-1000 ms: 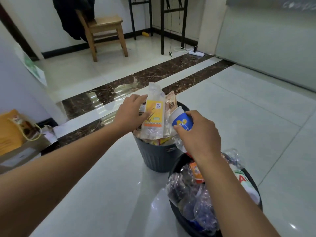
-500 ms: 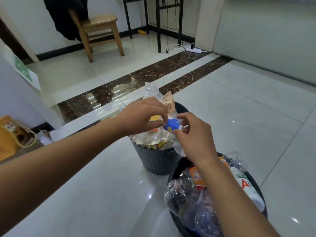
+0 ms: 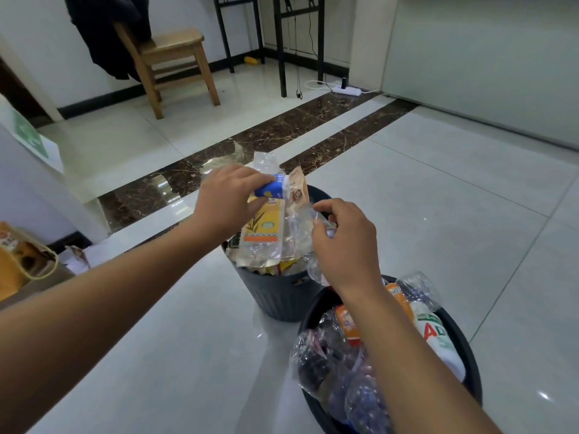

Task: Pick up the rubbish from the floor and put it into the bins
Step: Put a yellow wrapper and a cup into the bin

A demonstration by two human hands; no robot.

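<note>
Glossy white tiled floor across the whole view, crossed on the diagonal by two dark brown marble strips. Toward the floor's far left corner, a plain wooden chair with a dark garment draped over its back.

At the near right corner of the floor, a round black plastic bin, heaped with crushed clear plastic bottles, some with orange or green-and-red labels. Just beyond it and touching or nearly touching its rim, mid-floor, a smaller dark grey ribbed plastic bin, crammed above its rim with wrappers and bags.

Both bare forearms reaching over the grey bin. Left hand above the bin's far left side, fingers and thumb curled round a squashed blue-and-white paper cup, holding it clear over the heap. Right hand over the bin's near right rim, fingers bent inward against crinkled clear plastic; cannot tell whether pinching it or only touching.

Standing upright in the heap under the cup, a clear pouch with a yellow and orange label. Beside the cup, poking up, a small brown paper sachet.

By the far edge of the floor, a white power strip with cables.
</note>
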